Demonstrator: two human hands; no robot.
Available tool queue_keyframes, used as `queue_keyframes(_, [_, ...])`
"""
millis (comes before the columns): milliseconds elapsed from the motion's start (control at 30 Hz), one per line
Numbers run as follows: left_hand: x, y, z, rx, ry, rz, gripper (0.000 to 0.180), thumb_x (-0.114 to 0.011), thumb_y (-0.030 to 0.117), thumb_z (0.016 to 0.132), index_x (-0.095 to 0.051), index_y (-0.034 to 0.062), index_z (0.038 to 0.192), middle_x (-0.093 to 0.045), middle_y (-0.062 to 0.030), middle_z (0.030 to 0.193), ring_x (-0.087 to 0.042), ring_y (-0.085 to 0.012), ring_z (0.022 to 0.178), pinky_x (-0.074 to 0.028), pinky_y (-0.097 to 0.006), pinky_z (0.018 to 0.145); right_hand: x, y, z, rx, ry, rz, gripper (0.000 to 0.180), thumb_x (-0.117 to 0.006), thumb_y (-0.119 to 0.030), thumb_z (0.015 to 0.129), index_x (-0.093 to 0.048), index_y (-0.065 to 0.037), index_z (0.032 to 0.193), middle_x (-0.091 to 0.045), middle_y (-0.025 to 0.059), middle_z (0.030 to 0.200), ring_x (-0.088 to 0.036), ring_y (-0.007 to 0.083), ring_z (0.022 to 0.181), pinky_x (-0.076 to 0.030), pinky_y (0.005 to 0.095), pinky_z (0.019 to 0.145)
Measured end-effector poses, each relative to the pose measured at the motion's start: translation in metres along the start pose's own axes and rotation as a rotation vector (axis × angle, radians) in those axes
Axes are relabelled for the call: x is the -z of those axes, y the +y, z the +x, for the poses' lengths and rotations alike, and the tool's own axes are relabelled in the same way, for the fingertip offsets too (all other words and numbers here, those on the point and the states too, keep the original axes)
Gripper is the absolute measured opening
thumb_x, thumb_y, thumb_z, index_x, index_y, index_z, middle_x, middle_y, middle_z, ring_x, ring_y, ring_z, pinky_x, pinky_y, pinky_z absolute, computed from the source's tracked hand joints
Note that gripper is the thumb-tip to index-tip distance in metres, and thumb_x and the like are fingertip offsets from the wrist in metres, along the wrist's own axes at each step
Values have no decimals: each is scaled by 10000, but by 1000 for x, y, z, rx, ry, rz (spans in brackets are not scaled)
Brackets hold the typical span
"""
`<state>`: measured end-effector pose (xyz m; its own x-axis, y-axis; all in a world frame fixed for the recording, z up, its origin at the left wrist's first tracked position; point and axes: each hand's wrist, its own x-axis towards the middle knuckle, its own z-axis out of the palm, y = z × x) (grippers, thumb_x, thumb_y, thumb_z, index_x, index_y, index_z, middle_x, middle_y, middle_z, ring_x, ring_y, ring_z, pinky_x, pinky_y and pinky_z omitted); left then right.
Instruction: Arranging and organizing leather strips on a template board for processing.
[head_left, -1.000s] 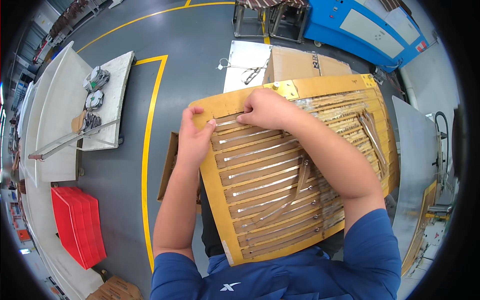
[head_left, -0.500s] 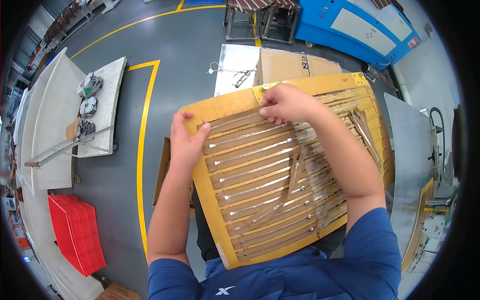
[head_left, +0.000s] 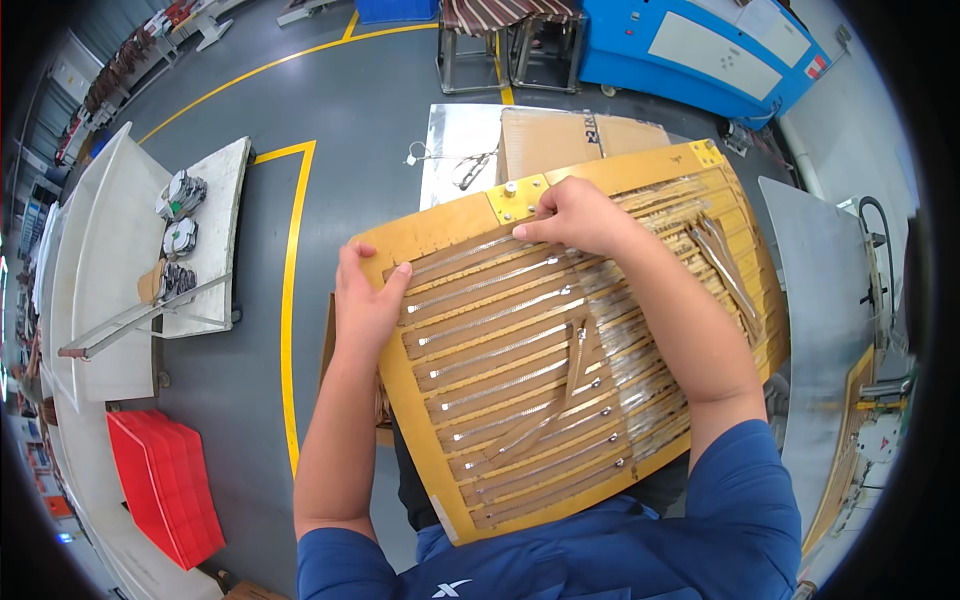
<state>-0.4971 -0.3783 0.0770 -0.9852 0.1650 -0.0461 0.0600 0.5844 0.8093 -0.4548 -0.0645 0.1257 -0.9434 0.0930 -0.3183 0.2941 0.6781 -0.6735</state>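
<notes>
A large yellow slotted board [head_left: 455, 225] lies tilted in front of me, its rows filled with long thin metal strips under clear film. My left hand [head_left: 365, 300] grips the board's left edge, fingers over the frame. My right hand [head_left: 575, 215] rests on the upper middle of the board, fingertips pinching at a strip end near the top rail. Two loose strips [head_left: 575, 355] lie crosswise over the rows near the centre. More loose strips [head_left: 725, 265] lie at the right end.
A cardboard box [head_left: 575, 140] and a metal-topped table [head_left: 450, 135] stand beyond the board. A white bench [head_left: 130, 300] with small parts is at the left, red trays [head_left: 165, 485] lie on the floor below it. A blue machine [head_left: 700, 45] stands at the back. Grey metal sheet [head_left: 820, 330] at right.
The view shifted slightly, so the board sits a little lower and more central. My right hand moved a bit along the top rail; my left hand keeps its grip on the left edge.
</notes>
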Motion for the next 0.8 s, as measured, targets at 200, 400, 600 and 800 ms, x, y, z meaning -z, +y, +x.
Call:
queue_keyframes(200, [1,-1,2,54,0,-29,492,-775,282,944,-485,73,1282,-568,-220,1329,-594,-380,1214,-496,-465,1012,8,-8,-1,-66,15,87,363,-859,-314,850,-752,32,832,-682,91,671,-642,172,619,-519,342,609])
queue_keyframes(400, [-1,-6,5,23,10,5,483,-761,269,954,-485,62,1292,-571,-223,1316,-604,-368,1173,-505,-462,994,1,0,8,-35,41,-108,409,-855,-340,804,-777,59,848,-725,162,720,-693,252,652,-565,387,683])
queue_keyframes(600, [-2,-15,4,-27,29,-42,451,-766,260,952,-486,81,1258,-582,-225,1300,-608,-367,1156,-504,-458,984,-2,-3,10,-47,34,-231,455,-828,-400,777,-795,45,869,-746,241,858,-725,370,835,-579,435,831])
queue_keyframes(800, [-2,-19,3,-40,46,-22,416,-736,239,984,-469,112,1277,-663,-177,1175,-637,-258,1084,-523,-397,935,-2,-2,10,-65,11,-173,428,-861,-379,778,-792,36,860,-747,189,793,-715,301,731,-578,404,745])
